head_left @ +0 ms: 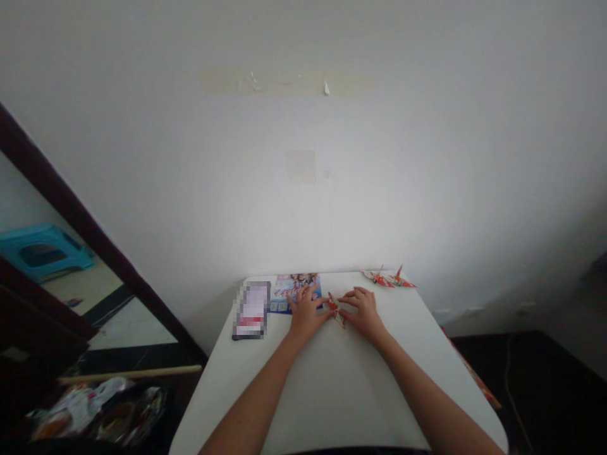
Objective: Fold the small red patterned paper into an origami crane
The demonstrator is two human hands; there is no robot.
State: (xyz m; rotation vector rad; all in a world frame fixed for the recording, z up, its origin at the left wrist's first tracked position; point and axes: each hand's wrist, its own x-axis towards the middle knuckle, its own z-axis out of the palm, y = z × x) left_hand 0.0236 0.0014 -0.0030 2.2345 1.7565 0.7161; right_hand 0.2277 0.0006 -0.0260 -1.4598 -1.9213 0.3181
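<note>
A small folded paper crane point(336, 310), red and cream patterned, is on the white table between my hands. My left hand point(306, 309) pinches its left side with thumb and forefinger, the other fingers spread over a colourful blue leaflet point(281, 292). From the right, my right hand point(363, 311) grips the crane's other edge with its fingertips, partly covering it. Two more paper cranes point(378, 277) in similar red patterned paper sit near the back right edge, close together.
A phone point(251, 309) with a blurred screen lies on the left of the white table point(341, 392). The table's back meets a pale wall point(403, 189). Bags point(90, 404) lie at lower left, below a mirror showing a blue stool point(47, 249).
</note>
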